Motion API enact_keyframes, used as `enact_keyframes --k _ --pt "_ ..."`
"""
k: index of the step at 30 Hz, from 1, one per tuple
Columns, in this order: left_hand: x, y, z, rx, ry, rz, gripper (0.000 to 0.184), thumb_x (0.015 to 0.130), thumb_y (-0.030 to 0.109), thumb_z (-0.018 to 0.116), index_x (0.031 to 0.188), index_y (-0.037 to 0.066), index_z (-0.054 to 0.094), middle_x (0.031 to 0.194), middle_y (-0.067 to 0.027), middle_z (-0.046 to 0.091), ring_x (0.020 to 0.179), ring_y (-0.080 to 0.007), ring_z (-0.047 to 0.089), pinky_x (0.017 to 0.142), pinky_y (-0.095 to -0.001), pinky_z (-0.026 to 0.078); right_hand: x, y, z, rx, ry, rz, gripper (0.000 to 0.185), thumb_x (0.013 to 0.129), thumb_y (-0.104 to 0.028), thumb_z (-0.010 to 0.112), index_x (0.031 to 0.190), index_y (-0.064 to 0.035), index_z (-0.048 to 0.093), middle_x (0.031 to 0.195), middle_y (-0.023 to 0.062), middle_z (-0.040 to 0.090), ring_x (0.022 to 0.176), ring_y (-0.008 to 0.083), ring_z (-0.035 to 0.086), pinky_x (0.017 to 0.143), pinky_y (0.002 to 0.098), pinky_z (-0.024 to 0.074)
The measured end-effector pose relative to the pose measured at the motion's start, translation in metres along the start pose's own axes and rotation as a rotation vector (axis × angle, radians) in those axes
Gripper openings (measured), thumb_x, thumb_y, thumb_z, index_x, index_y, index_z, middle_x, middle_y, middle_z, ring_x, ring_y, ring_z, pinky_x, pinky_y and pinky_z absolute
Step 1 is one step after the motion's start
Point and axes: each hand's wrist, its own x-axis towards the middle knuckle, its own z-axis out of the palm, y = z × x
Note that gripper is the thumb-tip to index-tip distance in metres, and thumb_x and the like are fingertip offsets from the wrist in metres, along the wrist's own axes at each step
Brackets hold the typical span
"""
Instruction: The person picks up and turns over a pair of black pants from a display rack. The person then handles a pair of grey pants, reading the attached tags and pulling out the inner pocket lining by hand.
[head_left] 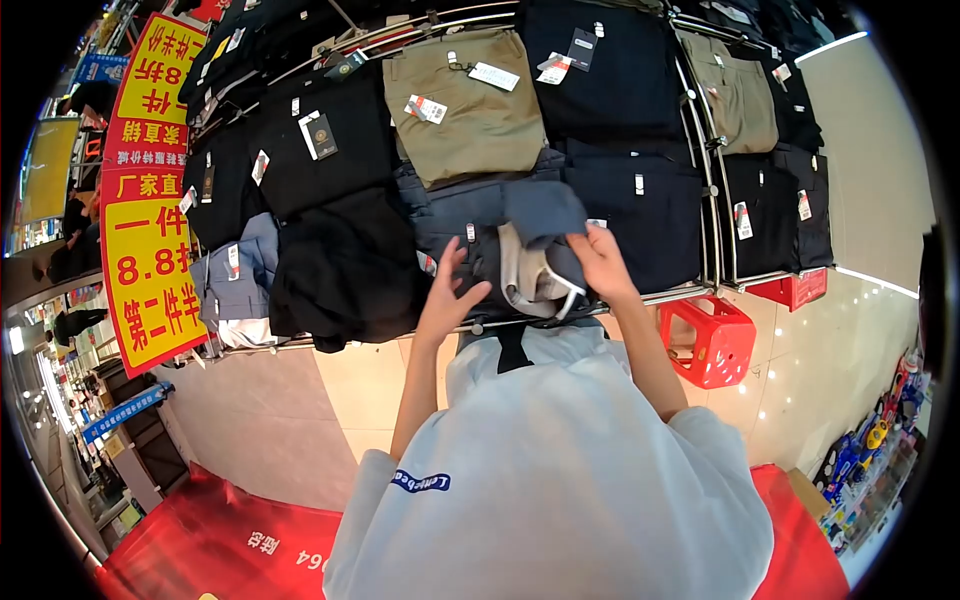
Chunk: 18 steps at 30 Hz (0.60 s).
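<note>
A pair of dark blue-grey trousers (545, 208) is bunched at the front edge of the rack, its pale inner lining (522, 265) turned outward. My right hand (605, 262) has thumb and fingers closed on the trousers' right side. To the left of the bundle, my left hand (450, 290) is raised with its fingers apart and nothing in it. Folded dark grey trousers (440, 205) lie just behind the bundle. Crumpled black trousers (345, 270) are on the left, and folded navy trousers (640, 215) sit on the right.
Khaki trousers (465, 110) with tags lie farther back among black pairs. A metal rail (705, 170) divides the rack. Beyond the front edge, a red plastic stool (712, 342) stands on the tiled floor at right. A yellow and red sign (150, 200) borders the left.
</note>
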Motion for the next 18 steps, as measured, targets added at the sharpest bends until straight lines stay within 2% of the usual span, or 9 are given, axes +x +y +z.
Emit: enact_keyframes --k 3,4,6,8,10,13,16,17,18 --pt "0.011 0.012 0.037 0.048 -0.018 0.02 0.1 0.085 0.037 0.082 0.161 0.012 0.022 0.159 -0.0219 0.032 0.149 -0.0324 0.031 0.115 -0.0523 0.031 -0.022 -0.02 -0.025 0.109 0.112 -0.033 0.023 0.107 -0.02 0.053 0.103 -0.0035 0.068 0.089 -0.0073 0.065 0.077 0.0002 0.054 0.068 0.0193 0.0435" --pt "0.013 0.016 0.049 0.059 -0.009 -0.002 0.101 0.084 0.04 0.082 0.16 0.008 0.023 0.158 -0.0237 0.033 0.148 -0.034 0.031 0.117 -0.0491 0.03 -0.03 -0.031 -0.031 0.184 0.145 -0.061 0.026 0.106 -0.027 0.055 0.101 -0.0046 0.067 0.088 -0.0062 0.065 0.075 0.0013 0.056 0.066 0.0199 0.0441" --pt "0.026 -0.007 0.068 0.171 -0.045 0.057 0.099 0.085 0.036 0.082 0.161 0.015 0.022 0.161 -0.0227 0.029 0.15 -0.0332 0.029 0.112 -0.0483 0.037 -0.048 -0.039 -0.06 0.165 0.307 -0.014 0.031 0.105 -0.035 0.057 0.099 -0.0059 0.067 0.087 -0.0042 0.065 0.074 0.0029 0.057 0.063 0.0205 0.0443" --pt "0.029 -0.012 0.083 0.178 -0.082 0.046 0.099 0.085 0.039 0.081 0.159 0.008 0.024 0.158 -0.0258 0.033 0.148 -0.035 0.033 0.113 -0.045 0.037 -0.059 -0.044 -0.087 0.223 0.478 -0.017 0.037 0.104 -0.042 0.058 0.1 -0.006 0.066 0.086 -0.0022 0.065 0.072 0.0047 0.058 0.063 0.0216 0.046" --pt "0.029 -0.017 0.098 0.164 -0.124 0.011 0.099 0.085 0.041 0.08 0.156 -0.001 0.027 0.155 -0.0283 0.036 0.145 -0.0379 0.037 0.117 -0.041 0.033 -0.064 -0.06 -0.103 0.245 0.602 -0.027 0.048 0.103 -0.048 0.056 0.112 -0.0023 0.065 0.095 0.003 0.069 0.078 0.0094 0.064 0.07 0.0241 0.051" --pt "0.028 -0.03 0.107 0.188 -0.14 -0.021 0.087 0.086 0.039 0.079 0.152 0.001 0.038 0.148 -0.0292 0.046 0.139 -0.038 0.046 0.113 -0.0419 0.038 -0.055 -0.057 -0.137 0.174 0.663 -0.012 0.057 0.103 -0.051 0.052 0.121 0.0018 0.064 0.108 0.0069 0.07 0.093 0.0145 0.066 0.082 0.0278 0.0514" --pt "0.022 -0.033 0.107 0.198 -0.13 -0.059 0.073 0.087 0.038 0.078 0.144 0.002 0.049 0.138 -0.026 0.057 0.13 -0.0349 0.055 0.104 -0.0403 0.046 -0.035 -0.035 -0.177 -0.083 0.65 0.033 0.055 0.105 -0.049 0.05 0.116 0.0028 0.065 0.1 0.0038 0.068 0.087 0.0112 0.06 0.079 0.0262 0.0476" --pt "0.019 -0.033 0.104 0.2 -0.127 -0.074 0.072 0.087 0.038 0.078 0.143 0.002 0.051 0.136 -0.025 0.059 0.128 -0.0341 0.056 0.103 -0.0397 0.047 -0.029 -0.015 -0.206 -0.33 0.633 0.05 0.053 0.106 -0.048 0.05 0.104 0.002 0.067 0.088 -0.001 0.063 0.079 0.01 0.053 0.073 0.0281 0.0451" --pt "0.017 -0.034 0.099 0.203 -0.121 -0.089 0.07 0.087 0.038 0.078 0.142 0.002 0.052 0.134 -0.0241 0.06 0.126 -0.0332 0.058 0.102 -0.0391 0.048 -0.029 -0.026 -0.193 -0.406 0.651 -0.03 0.055 0.106 -0.047 0.051 0.083 0.0019 0.061 0.073 -0.0011 0.054 0.069 0.0109 0.044 0.063 0.0307 0.0399"
